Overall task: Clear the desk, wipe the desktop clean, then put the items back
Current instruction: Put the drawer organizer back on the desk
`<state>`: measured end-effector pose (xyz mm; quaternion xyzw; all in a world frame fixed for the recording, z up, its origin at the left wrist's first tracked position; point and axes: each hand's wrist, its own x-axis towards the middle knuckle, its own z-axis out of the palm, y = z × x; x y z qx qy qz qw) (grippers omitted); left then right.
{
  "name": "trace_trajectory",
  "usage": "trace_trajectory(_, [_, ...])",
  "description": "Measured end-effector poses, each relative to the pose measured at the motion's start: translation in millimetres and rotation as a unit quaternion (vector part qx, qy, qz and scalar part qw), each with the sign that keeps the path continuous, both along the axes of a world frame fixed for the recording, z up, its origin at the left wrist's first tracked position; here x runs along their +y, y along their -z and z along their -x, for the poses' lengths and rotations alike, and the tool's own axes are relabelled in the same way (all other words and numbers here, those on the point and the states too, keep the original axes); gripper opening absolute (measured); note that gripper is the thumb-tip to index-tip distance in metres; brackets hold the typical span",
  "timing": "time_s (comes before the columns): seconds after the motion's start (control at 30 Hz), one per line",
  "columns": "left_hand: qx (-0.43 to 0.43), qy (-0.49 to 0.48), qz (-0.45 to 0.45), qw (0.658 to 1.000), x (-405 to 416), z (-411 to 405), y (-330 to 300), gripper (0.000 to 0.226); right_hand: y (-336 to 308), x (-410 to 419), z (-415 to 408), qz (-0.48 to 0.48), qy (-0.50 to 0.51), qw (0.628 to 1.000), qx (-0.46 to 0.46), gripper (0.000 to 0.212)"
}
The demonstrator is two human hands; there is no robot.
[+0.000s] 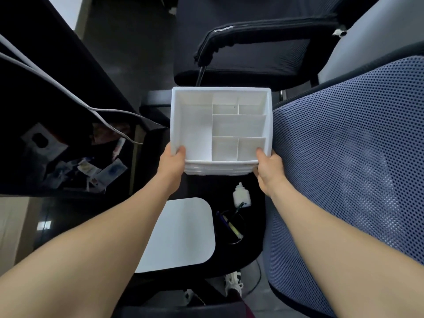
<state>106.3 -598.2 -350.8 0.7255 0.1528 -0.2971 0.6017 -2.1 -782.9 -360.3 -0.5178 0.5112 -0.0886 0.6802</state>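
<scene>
Both hands held the white divided organizer (pixel 220 125) by its near corners, thumbs hooked over the rim: left hand (pixel 171 162) at seven o'clock, right hand (pixel 268 167) at five, above a black chair seat (pixel 253 214).

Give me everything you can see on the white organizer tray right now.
The white organizer tray looks like plastic or card, rectangular with a raised rim and thin inner dividers: one long compartment on the left, smaller ones on the right. Every compartment is empty. It is held roughly level in the air, above a black chair seat, beside a blue mesh chair back. The left hand and right hand grip its near corners, thumbs over the rim.
</scene>
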Motion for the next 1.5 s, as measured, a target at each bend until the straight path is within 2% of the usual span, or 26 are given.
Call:
trace_trajectory(0.27, [-0.029,0.027,0.020,0.999,17.3,13.3,-66.8,0.038,-74.6,16.3,14.0,0.019,0.011,1.000,-0.017,0.020])
trace_trajectory(0.57, [-0.077,0.042,0.025,0.996,53.1,54.4,-181.3,0.031,-192.1,53.7,56.6,0.039,0.019,0.998,-0.035,0.023])
trace_trajectory(0.73, [-0.113,0.022,0.011,0.993,77.3,96.1,-231.1,0.028,-235.7,73.2,91.8,0.039,-0.043,0.998,-0.023,0.026])
trace_trajectory(0.93, [-0.118,-0.074,0.013,0.990,116.2,163.5,-257.1,0.029,-276.5,101.8,137.2,0.038,-0.134,0.990,-0.039,0.028])
trace_trajectory(1.07, [-0.096,-0.151,0.016,0.984,146.7,219.1,-269.1,0.022,-295.6,126.6,167.4,0.036,-0.192,0.980,-0.037,0.029])
trace_trajectory(1.17, [-0.083,-0.201,0.013,0.976,178.5,251.7,-279.6,0.040,-311.0,155.0,184.2,0.028,-0.232,0.971,-0.043,0.032])
trace_trajectory(1.5, [-0.120,-0.324,-0.034,0.938,294.7,294.0,-320.7,0.039,-347.8,265.3,187.0,0.040,-0.378,0.924,-0.036,0.029])
